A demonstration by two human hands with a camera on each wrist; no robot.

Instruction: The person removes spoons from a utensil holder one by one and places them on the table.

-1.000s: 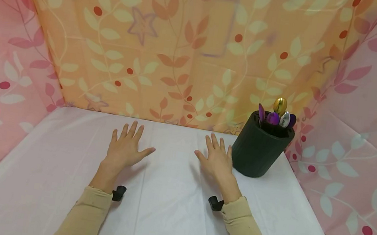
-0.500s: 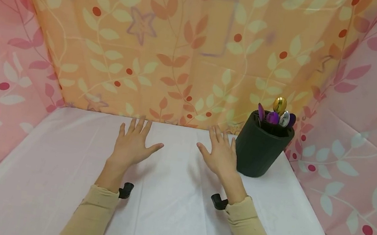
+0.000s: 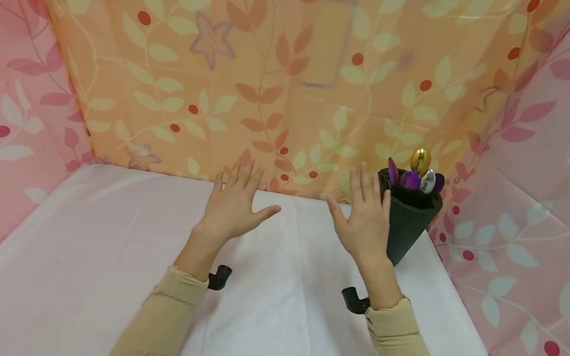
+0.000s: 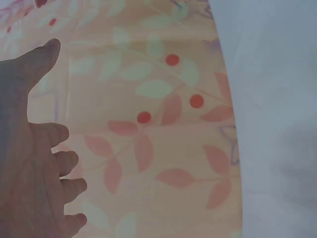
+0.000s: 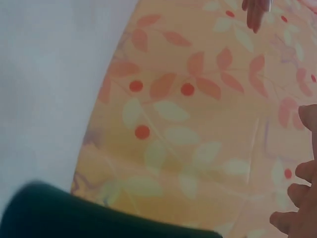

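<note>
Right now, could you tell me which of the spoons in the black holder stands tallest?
The gold spoon: its bowl rises clear above the purple and silver ones clustered low at the holder's rim.

Black holder (image 3: 406, 222) with gold, purple, perhaps silver spoons (image 3: 417, 171); white tablecloth (image 3: 89, 248); orange leaf-print backdrop (image 3: 278, 67); beige sleeves (image 3: 160, 325).

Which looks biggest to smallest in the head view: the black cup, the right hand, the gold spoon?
1. Right hand and black cup: look alike, and the hand hides part of the cup, so unranked.
2. Gold spoon: plainly smallest.
</note>
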